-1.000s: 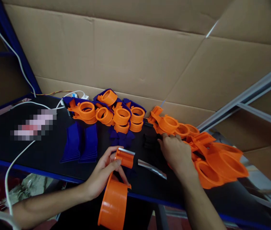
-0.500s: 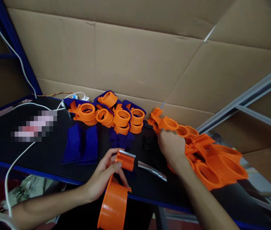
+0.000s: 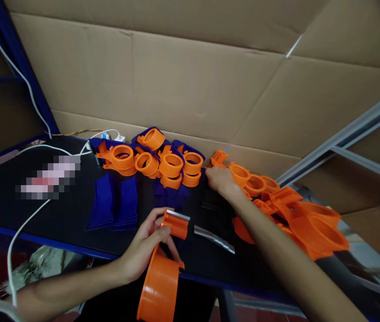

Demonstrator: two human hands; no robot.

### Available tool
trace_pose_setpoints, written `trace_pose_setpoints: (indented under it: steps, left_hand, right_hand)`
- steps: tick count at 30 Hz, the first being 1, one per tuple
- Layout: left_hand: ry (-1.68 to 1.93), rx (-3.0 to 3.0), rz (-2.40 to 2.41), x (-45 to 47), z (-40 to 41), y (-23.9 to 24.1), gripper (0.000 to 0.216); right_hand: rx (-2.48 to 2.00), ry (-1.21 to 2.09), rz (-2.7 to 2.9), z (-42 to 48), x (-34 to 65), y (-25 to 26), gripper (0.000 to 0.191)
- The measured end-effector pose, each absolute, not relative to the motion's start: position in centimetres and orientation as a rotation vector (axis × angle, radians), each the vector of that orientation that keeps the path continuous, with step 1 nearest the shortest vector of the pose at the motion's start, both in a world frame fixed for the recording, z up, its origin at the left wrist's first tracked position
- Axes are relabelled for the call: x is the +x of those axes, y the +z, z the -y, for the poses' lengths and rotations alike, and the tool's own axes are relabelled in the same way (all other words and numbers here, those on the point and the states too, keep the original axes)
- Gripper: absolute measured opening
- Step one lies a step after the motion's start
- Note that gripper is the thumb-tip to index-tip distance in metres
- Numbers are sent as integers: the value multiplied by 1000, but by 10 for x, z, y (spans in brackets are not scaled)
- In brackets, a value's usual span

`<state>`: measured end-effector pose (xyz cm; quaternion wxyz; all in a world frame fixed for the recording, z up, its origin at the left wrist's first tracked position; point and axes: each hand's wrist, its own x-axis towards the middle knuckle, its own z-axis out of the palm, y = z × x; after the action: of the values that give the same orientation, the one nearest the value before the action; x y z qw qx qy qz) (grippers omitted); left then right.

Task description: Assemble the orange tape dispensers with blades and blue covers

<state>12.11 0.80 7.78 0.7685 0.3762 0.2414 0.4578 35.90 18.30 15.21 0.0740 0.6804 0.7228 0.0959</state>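
My left hand (image 3: 147,241) is closed around an orange tape dispenser (image 3: 159,286), tilted over the table's front edge. A serrated metal blade (image 3: 178,215) sits along its upper end. My right hand (image 3: 221,179) reaches to the back of the table, its fingers curled downward beside the orange dispenser frames (image 3: 239,173). Whatever those fingertips hold is hidden. Close below it lie dark black pieces (image 3: 209,199), hard to make out against the black tabletop. A stack of metal blade strips (image 3: 214,239) lies between my two hands.
Several orange dispensers with blue covers (image 3: 171,165) are piled at the back. Two stacks of blue plastic covers (image 3: 124,203) lie left of centre, with smaller blue parts (image 3: 171,194) beside them. More orange frames (image 3: 317,228) fill the right side. White cables (image 3: 25,223) cross the left; cardboard (image 3: 193,80) stands behind.
My right hand has moved left and farther back, from the orange frames towards the rear black pieces. My left hand and the tape dispenser stay in place.
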Motion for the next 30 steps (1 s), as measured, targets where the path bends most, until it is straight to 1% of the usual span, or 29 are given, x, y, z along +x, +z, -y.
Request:
trace_pose_setpoints:
  steps: [5,8,9,10,11,12,13,16,19,24,27,30]
  left_hand:
    - [1016,788,-571,122,-8,78,39]
    - [1055,755,-595,123,-9,82,34]
    - [1065,750,-600,124,-9,83,33]
    - [1075,749,-603,124,-9,84,32]
    - [1083,751,-603,124,-9,85,31]
    - [1089,757,-602,124,-8,84,31]
    - [1090,769,-596,124,-8,84,32]
    - [1073,823,-555,124,-7,79,33]
    - [1087,879,-506,124,-6,75,33]
    - [1071,905,-518,123,-5,74,30]
    - [1058,902,-563,122,-5,74,32]
    - [1075,907,-583,122,-5,74,30]
  right_hand:
    - [2027,325,-2344,-159,369,175,32]
    - [1907,232,-2671,-113,364,185,34]
    - [1838,60,-2911,-93,359,186,34]
    - [1776,-183,-3092,-72,352,184,35]
    - [1797,-350,-3205,-52,345,180,35]
    - [1847,-431,-3265,-35,338,175,33]
    - [1906,-446,-3292,-20,330,169,26]
    - [1890,-415,-3354,2,312,148,11]
    - [1949,-355,-3426,-1,301,128,14]
    - [2193,-129,-3469,-6,289,105,17]
    - [2221,75,-3487,1,282,100,21]
    - [2223,213,-3512,6,276,100,19]
